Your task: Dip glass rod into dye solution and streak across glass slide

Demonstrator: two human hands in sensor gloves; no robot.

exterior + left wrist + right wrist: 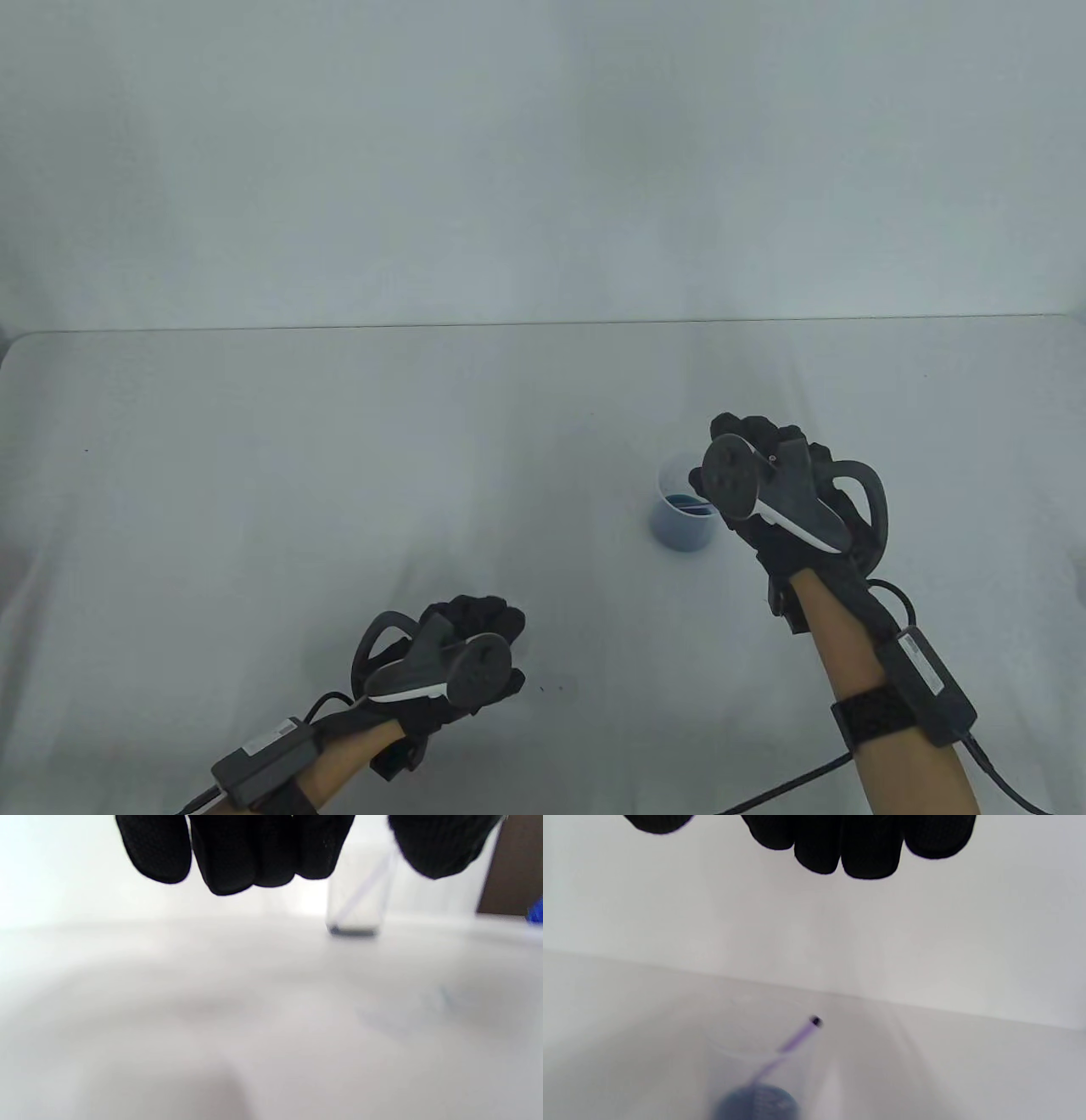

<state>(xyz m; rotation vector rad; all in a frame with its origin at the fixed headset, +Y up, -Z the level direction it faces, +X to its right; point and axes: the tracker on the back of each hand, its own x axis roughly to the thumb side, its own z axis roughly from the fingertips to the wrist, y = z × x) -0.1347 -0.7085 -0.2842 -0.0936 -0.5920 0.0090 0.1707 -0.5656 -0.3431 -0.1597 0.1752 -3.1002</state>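
A small clear beaker (681, 519) with blue dye stands right of the table's middle. The glass rod (797, 1035) leans inside it, its top end free; it also shows in the left wrist view (365, 887). My right hand (742, 441) hovers just right of and above the beaker, and its fingertips (857, 857) hang above the rod without touching it. My left hand (501, 620) is low over the table near the front, left of the beaker, with its fingers (237, 866) curled and holding nothing. I cannot make out the glass slide.
The white table's far edge (543, 324) meets a plain white wall. A few dark specks (551, 686) lie on the table just right of the left hand. Cables (797, 785) trail from both wrists at the front.
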